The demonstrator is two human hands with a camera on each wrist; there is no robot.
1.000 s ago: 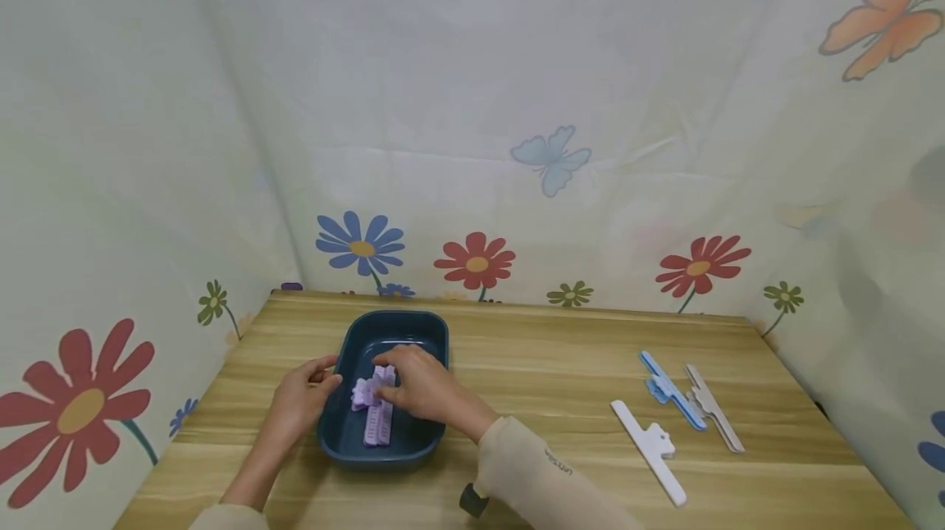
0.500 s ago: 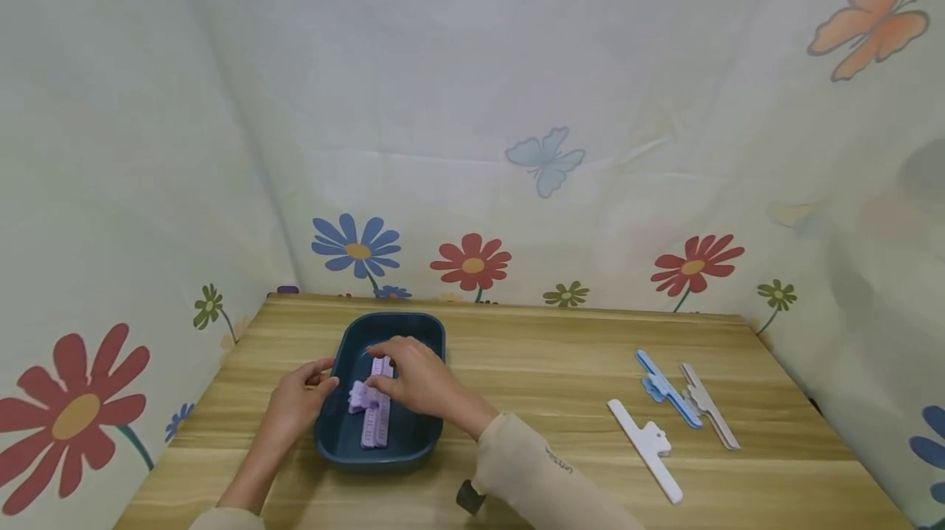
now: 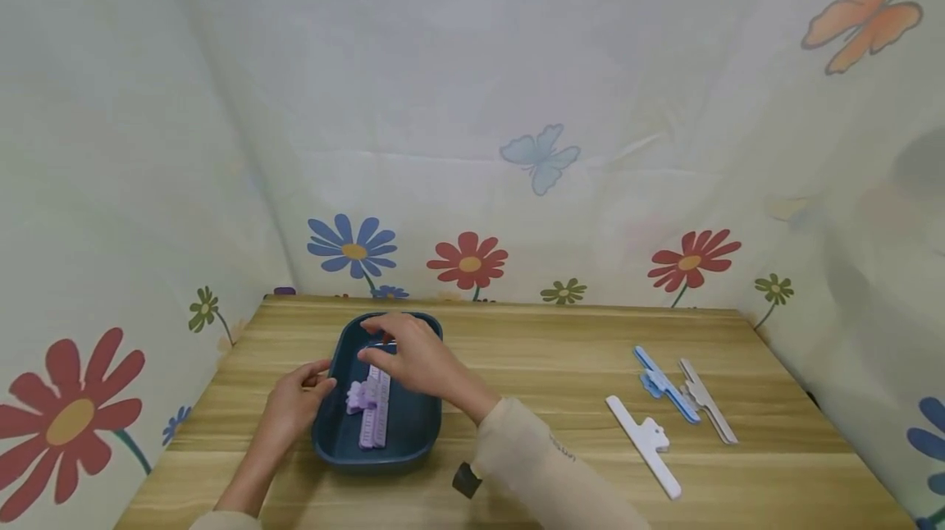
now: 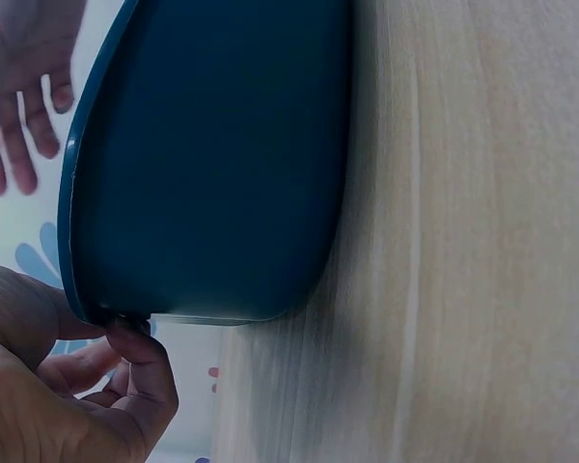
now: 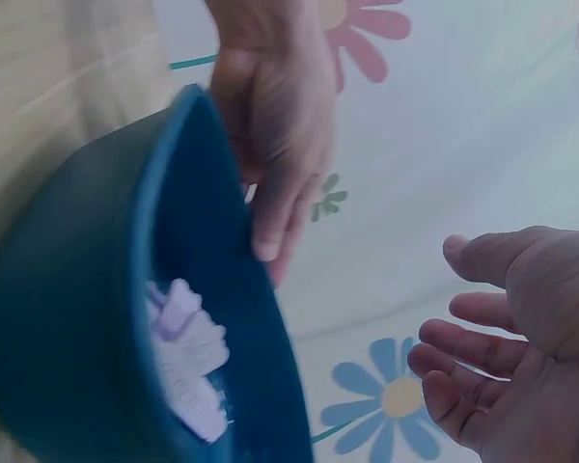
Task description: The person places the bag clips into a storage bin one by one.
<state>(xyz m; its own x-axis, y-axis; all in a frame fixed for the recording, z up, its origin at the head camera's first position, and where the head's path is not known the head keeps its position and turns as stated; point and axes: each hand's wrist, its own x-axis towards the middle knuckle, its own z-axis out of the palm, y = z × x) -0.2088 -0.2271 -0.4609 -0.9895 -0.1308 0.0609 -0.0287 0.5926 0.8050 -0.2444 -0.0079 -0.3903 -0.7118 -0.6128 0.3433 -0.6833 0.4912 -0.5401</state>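
Note:
A dark blue rectangular basin (image 3: 415, 429) stands on the left of the table, with a purple bag clip (image 3: 375, 417) lying inside it. In the head view my left hand (image 3: 290, 405) is at the basin's left side. The left wrist view shows its thumb and fingers pinching the rim (image 4: 69, 207). Over the basin is my right hand (image 3: 417, 355), its fingers spread and loosely bent around nothing. The right wrist view shows this right hand (image 5: 521, 338) above the rim, apart from the purple clip (image 5: 188, 362).
To the right on the wooden table (image 3: 531, 399) lie a white bag clip (image 3: 644, 446), a blue one (image 3: 667, 385) and a grey one (image 3: 709, 401). A small dark object (image 3: 466, 481) is beneath the right sleeve. A flowered cloth (image 3: 627, 185) hangs behind the table.
My right hand has let go of the purple clip and risen away from it, toward the basin's far end. The clip stays in the basin; my left hand keeps its place at the rim.

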